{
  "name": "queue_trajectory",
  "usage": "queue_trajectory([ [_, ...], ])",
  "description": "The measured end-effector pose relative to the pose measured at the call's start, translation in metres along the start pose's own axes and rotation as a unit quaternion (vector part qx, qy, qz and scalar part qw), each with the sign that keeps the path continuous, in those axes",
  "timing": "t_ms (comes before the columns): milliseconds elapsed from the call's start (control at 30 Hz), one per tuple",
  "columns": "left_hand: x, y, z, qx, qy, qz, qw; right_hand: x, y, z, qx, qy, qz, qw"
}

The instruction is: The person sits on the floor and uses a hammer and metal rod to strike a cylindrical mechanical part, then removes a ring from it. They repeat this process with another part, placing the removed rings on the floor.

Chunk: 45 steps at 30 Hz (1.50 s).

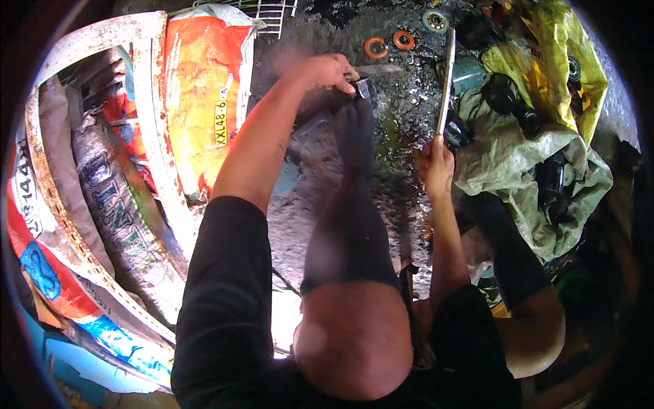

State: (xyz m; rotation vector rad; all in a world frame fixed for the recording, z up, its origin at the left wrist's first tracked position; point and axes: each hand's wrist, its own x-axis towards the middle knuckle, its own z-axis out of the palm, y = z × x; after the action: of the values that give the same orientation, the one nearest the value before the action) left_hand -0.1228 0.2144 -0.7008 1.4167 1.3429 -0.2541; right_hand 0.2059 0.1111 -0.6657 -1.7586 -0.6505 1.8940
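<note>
My left hand (327, 70) is stretched forward over the dark, greasy ground and grips a small dark metal part (361, 87); a thin metal blade-like piece (380, 69) sticks out to the right of the fingers. My right hand (436, 167) is closed around the lower end of a long, flat pale bar (446, 82) that stands nearly upright. My bent knees (354, 341) in dark leggings fill the lower middle, and a dark-clad foot reaches toward my left hand.
Two orange rings (388, 44) and a round bearing (434, 20) lie on the ground at the back. Grey and yellow sacks (531, 150) with dark parts are heaped at right. A rusty white frame (157, 136) and printed sacks stand at left.
</note>
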Motion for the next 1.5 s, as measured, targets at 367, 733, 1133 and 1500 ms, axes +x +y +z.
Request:
queue_trajectory([
  [367, 0.004, -0.009, -0.014, 0.084, -0.011, 0.008, 0.996, 0.003, 0.007, 0.008, -0.044, 0.005, 0.009, 0.999],
  [733, -0.059, -0.037, 0.036, 0.154, 0.186, -0.045, 0.969, -0.003, 0.008, 0.015, -0.055, -0.002, 0.014, 0.998],
  [1133, -0.060, -0.041, 0.072, 0.111, 0.254, -0.038, 0.960, -0.009, 0.014, 0.022, -0.072, -0.037, 0.002, 0.997],
  [1500, -0.057, -0.040, 0.064, 0.089, 0.223, -0.093, 0.966, -0.017, 0.033, 0.035, -0.256, -0.015, -0.139, 0.956],
])
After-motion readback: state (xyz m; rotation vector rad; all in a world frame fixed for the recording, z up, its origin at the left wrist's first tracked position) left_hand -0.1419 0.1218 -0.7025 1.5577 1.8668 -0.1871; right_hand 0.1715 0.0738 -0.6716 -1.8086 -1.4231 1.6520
